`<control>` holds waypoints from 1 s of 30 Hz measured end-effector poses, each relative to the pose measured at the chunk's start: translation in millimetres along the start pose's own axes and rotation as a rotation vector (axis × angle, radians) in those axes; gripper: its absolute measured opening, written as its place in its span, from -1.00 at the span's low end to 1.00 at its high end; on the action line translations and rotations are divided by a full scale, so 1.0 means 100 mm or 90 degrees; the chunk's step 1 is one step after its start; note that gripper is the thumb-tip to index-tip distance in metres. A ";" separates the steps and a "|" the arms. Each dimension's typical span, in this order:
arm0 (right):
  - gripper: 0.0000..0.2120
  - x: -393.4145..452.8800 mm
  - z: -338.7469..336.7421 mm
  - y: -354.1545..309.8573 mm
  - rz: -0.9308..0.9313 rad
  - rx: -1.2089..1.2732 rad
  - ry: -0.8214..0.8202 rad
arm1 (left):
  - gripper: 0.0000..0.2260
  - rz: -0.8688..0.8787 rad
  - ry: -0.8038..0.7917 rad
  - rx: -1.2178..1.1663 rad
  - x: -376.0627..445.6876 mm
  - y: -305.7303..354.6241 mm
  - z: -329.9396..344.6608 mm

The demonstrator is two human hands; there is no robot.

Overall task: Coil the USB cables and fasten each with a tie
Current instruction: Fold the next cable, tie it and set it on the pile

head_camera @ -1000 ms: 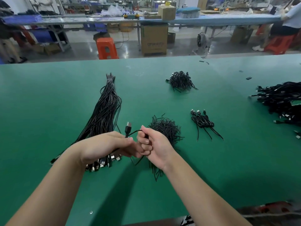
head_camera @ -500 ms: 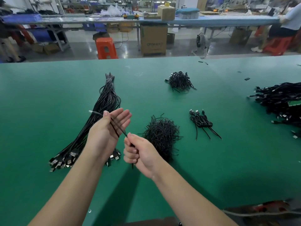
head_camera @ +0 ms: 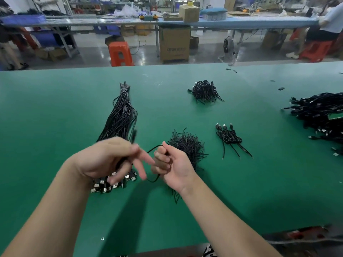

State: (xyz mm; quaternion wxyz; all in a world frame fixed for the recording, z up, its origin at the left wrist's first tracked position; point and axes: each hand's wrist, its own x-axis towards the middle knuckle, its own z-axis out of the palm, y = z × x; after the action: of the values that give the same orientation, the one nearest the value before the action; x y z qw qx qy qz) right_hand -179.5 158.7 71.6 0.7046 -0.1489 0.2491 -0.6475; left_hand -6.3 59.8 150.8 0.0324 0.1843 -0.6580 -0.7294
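Table: a green surface point(head_camera: 46, 127) is seen under everything
Left hand: the left hand point(head_camera: 109, 156) is held above the near end of the loose bundle, blurred; its fingers point(head_camera: 143, 156) are spread and mostly straight, pointing right, and whether the cable is gripped by it cannot be told
Loose bundle: a long sheaf of uncoiled black cables point(head_camera: 120, 117) is laid on the table, narrow at the far end, with its metal plugs point(head_camera: 111, 182) fanned out just under the left hand
Cable in work: one black cable point(head_camera: 153, 149) is looped between the two hands, arching over the gap at the top and curving back below
Right hand: the right hand point(head_camera: 172, 164) is curled, its fingers closed round the cable, the thumb pressed on top
Ties: a heap of thin black ties point(head_camera: 187, 143) is touched by nothing, just behind the right hand; a second heap point(head_camera: 205, 91) is seen farther back
Finished cables: a few coiled cables point(head_camera: 230, 138) are laid right of the near heap
Far right: a large pile of cables point(head_camera: 319, 114) is cut by the picture's edge
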 end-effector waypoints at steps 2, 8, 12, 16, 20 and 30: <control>-0.66 0.03 0.04 -0.05 0.004 -0.047 0.009 | -0.60 -0.125 -0.036 0.106 0.01 -0.02 0.05; -0.63 0.06 0.06 -0.08 -0.035 -0.242 0.022 | -0.68 -0.172 0.251 0.188 0.19 -0.16 0.10; -0.64 0.02 0.04 -0.04 -0.031 -0.305 0.004 | -0.66 -0.214 0.214 0.453 0.16 -0.19 0.09; -0.68 0.01 0.08 0.04 -0.031 -0.287 -0.007 | -0.73 -0.110 0.343 0.452 0.25 -0.19 0.14; -0.66 0.02 0.12 -0.01 -0.047 -0.250 -0.014 | -0.67 0.073 0.450 0.272 0.39 -0.28 0.26; -0.67 0.04 0.09 0.04 -0.047 -0.244 -0.038 | -0.58 0.335 0.478 -0.379 0.57 -0.11 0.36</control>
State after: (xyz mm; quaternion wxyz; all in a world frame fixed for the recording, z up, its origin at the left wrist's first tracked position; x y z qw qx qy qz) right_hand -171.2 154.0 76.7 0.6461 -0.3083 0.3412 -0.6091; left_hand -67.9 79.1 129.5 0.4973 0.2441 -0.3900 -0.7355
